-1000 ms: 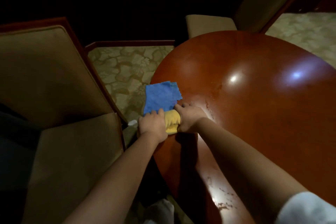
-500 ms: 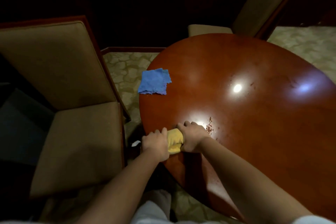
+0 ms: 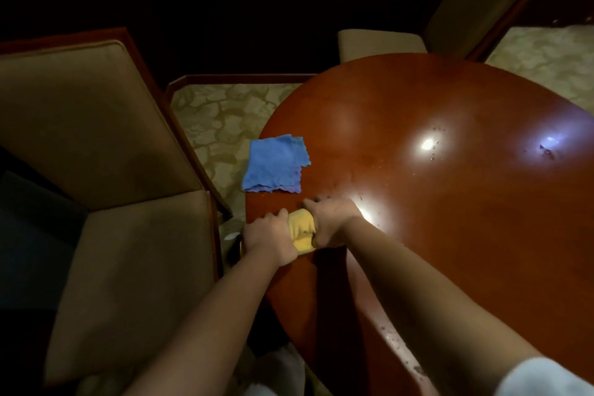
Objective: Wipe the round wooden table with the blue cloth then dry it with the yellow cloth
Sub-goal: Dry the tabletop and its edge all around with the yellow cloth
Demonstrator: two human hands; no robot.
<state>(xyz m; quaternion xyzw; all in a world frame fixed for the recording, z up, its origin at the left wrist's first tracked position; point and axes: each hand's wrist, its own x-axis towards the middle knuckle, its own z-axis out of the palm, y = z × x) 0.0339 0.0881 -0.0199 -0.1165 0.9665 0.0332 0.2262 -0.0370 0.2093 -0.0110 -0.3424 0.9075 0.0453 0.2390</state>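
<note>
Gripping a bunched yellow cloth with both hands at the near-left edge of the round wooden table: left hand curled round its left end right at the table's rim, right hand curled round its right end, knuckles up, fingers reaching toward the table's middle. Pressing the cloth down onto the wood between the two hands. Lying flat and folded on the same table, just beyond the hands and partly hanging over the table's left rim, a blue cloth, apart from the yellow one. Showing scattered droplets or specks around the bright reflections further in on the table. Standing left of the table, a padded chair; standing at the table's far side, another chair. Showing patterned carpet between the table and the left chair.
</note>
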